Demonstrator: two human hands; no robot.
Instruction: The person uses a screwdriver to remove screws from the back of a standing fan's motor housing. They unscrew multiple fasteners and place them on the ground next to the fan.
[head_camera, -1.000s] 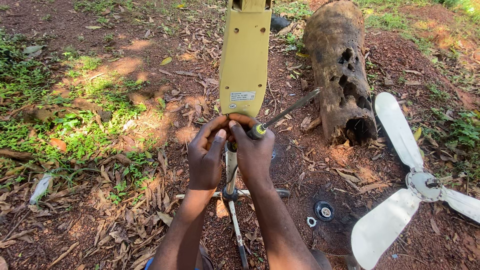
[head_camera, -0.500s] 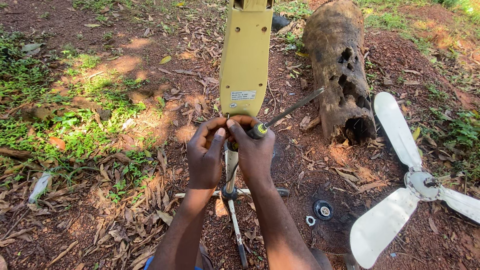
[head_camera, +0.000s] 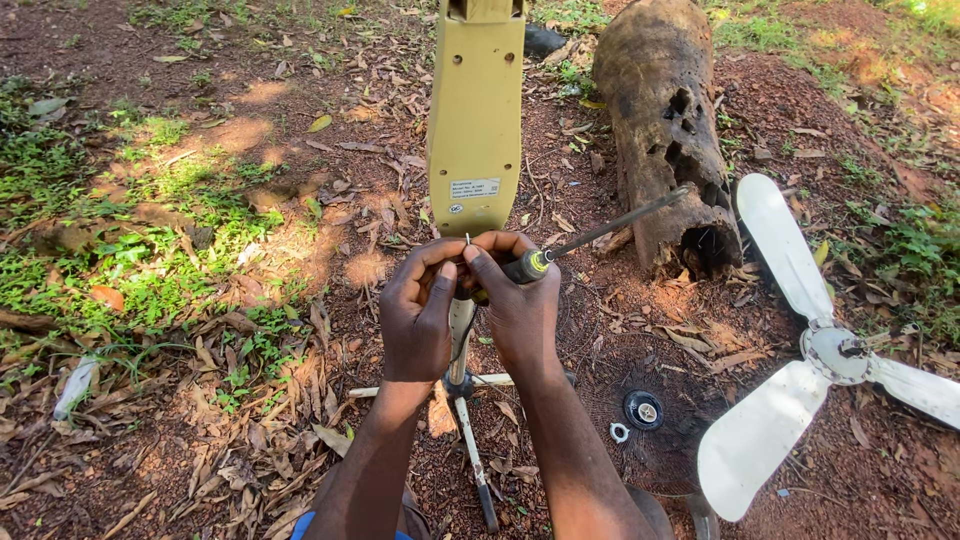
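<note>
left hand (head_camera: 418, 315) fingertips pinched on small pin under tall yellow plastic fan housing (head_camera: 476, 120) | right hand (head_camera: 520, 300) closed around black-and-yellow-handled screwdriver (head_camera: 600, 235), shaft angled far-right toward hollow rotten log (head_camera: 665, 120) | housing upright, directly beyond both hands | white three-blade fan propeller (head_camera: 815, 350) right

Bare red earth (head_camera: 300, 130) strewn with dry leaves bears a rotten log (head_camera: 665, 130), white fan blades (head_camera: 800, 360) and a black cap (head_camera: 642, 409).
</note>
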